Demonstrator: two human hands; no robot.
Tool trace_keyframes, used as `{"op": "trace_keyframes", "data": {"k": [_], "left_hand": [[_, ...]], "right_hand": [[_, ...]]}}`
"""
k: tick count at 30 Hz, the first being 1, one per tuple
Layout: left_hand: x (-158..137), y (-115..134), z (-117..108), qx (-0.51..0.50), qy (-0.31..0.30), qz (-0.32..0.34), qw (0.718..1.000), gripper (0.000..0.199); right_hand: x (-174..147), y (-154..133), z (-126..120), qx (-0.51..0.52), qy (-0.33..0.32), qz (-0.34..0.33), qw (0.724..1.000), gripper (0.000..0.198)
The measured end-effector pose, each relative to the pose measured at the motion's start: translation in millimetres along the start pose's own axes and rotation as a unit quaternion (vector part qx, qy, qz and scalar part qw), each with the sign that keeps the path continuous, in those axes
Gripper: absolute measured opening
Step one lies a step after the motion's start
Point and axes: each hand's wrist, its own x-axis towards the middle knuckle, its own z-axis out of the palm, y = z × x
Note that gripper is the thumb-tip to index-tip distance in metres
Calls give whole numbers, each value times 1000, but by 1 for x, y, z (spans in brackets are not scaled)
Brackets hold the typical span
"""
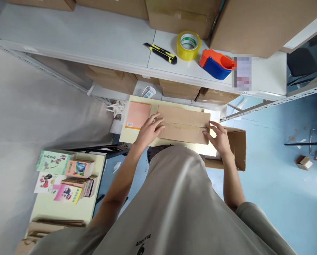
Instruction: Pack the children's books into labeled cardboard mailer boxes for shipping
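A flat-looking cardboard box (183, 132) lies on the pale yellow tabletop (126, 136) in front of me, its two long flaps meeting along a seam. At its left end, my left hand (149, 131) grips the edge, with the thumb and fingertips on the top. My right hand (219, 136) holds the right end the same way, fingertips at the seam and on the lower flap. How deep the box is cannot be made out. Left of the box lies a pink-orange notebook (138, 115).
On the shelf (94, 42) above are a box cutter (160, 53), a yellow tape roll (188, 55) and an orange-and-blue tape dispenser (216, 65). An open carton (238, 148) stands at right below the table. Several books (80, 169) lie on a side table at left.
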Motion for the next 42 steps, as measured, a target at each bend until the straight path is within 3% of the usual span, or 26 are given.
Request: {"op": "trace_keyframes", "data": {"k": [7,20,24,28,31,34,38,42], "left_hand": [[0,0,11,-11,16,-21,1000,33],[21,0,-15,40,-31,17,999,37],[63,25,-31,31,-17,56,998,36],[124,77,-43,23,22,114,993,35],[158,118,-47,29,51,153,986,34],[169,143,-48,35,68,176,981,32],[157,145,-43,17,70,167,983,31],[140,131,-25,-58,85,121,987,29]], "right_hand": [[0,2,7,2,3,14,1000,53],[24,-10,-7,-68,-30,-15,997,46],[68,-32,-30,-76,27,-62,995,37],[151,-48,-51,-116,98,-103,983,41],[220,-49,-48,-157,107,-89,978,48],[271,-46,-32,-178,96,-56,978,51],[294,-40,-18,-200,84,-27,976,46],[273,-45,-23,-178,83,5,980,44]]}}
